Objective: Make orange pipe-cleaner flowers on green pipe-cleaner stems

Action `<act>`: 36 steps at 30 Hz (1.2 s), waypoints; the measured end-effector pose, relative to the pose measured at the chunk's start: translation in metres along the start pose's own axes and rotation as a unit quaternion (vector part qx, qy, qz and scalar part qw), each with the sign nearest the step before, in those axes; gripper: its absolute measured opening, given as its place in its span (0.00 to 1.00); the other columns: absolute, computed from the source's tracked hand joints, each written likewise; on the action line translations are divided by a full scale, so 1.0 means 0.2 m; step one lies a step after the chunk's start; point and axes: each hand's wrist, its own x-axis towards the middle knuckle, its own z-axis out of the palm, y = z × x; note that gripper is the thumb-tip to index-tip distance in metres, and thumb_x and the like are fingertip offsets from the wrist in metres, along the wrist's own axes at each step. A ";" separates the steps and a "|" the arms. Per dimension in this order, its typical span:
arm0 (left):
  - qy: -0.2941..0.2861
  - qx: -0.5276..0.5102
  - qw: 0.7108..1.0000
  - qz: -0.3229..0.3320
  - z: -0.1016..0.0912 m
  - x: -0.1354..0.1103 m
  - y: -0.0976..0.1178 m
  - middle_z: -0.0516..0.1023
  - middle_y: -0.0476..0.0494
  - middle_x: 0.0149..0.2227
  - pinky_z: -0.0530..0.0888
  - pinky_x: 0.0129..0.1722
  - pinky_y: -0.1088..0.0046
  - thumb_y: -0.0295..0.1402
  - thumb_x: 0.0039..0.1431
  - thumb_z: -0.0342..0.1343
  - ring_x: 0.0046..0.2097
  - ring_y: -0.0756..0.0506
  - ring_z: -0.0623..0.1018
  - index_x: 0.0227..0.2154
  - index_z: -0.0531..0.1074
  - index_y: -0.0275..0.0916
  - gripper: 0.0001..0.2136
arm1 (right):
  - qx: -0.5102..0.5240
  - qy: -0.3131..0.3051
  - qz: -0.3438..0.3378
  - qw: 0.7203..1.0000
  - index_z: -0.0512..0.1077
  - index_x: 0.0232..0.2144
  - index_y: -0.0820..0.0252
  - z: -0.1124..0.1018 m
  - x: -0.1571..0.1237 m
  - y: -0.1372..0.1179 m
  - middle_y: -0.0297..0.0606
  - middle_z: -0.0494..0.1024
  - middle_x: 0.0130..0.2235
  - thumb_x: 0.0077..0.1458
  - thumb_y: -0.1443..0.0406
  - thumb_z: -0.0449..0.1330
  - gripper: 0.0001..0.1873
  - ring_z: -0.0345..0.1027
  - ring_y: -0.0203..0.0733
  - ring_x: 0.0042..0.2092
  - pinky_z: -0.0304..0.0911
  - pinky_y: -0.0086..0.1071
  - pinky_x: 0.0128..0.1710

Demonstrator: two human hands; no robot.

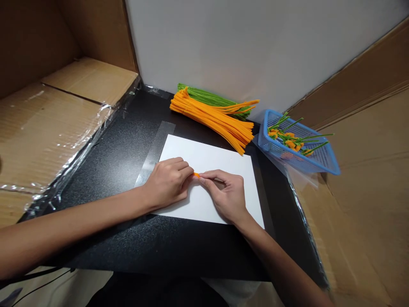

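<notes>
Over a white sheet of paper (211, 155), my two hands meet around a small bit of orange pipe cleaner (196, 175). My left hand (171, 181) has its fingers curled and closed on the left end, hiding most of it. My right hand (226, 192) pinches the right end between thumb and forefinger. Only a short orange piece shows between the fingertips. Behind the paper lies a bundle of orange pipe cleaners (214, 119), partly on top of a bundle of green pipe cleaners (211, 96).
A blue plastic basket (319, 164) at the right holds several orange flowers (290, 143) with green stems. The paper is taped to a black table (128, 238). Cardboard (92, 79) stands along the left, more cardboard at the right, and a pale wall (230, 47) behind.
</notes>
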 end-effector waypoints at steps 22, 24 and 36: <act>-0.070 0.095 0.985 0.129 -0.02 0.06 -0.10 0.78 0.43 0.30 0.68 0.32 0.70 0.27 0.70 0.48 0.33 0.45 0.74 0.35 0.75 0.33 0.12 | 0.125 -0.113 0.164 0.972 0.81 0.37 0.62 -0.15 0.12 -0.02 0.38 0.81 0.29 0.50 0.54 0.70 0.19 0.74 0.39 0.32 0.70 0.35 0.38; -0.078 0.096 0.985 0.117 -0.03 0.08 -0.15 0.78 0.44 0.31 0.69 0.33 0.70 0.29 0.70 0.48 0.34 0.45 0.75 0.36 0.75 0.33 0.12 | 0.098 -0.110 0.150 0.978 0.79 0.42 0.62 -0.17 0.13 0.00 0.39 0.82 0.32 0.51 0.56 0.69 0.19 0.75 0.40 0.35 0.70 0.35 0.39; -0.053 0.174 0.968 0.170 -0.05 0.08 -0.05 0.79 0.35 0.49 0.73 0.48 0.64 0.31 0.70 0.49 0.49 0.41 0.78 0.57 0.66 0.32 0.16 | -0.067 -0.106 0.003 0.992 0.78 0.31 0.60 -0.12 0.08 -0.05 0.33 0.79 0.29 0.62 0.65 0.57 0.11 0.69 0.35 0.31 0.61 0.29 0.34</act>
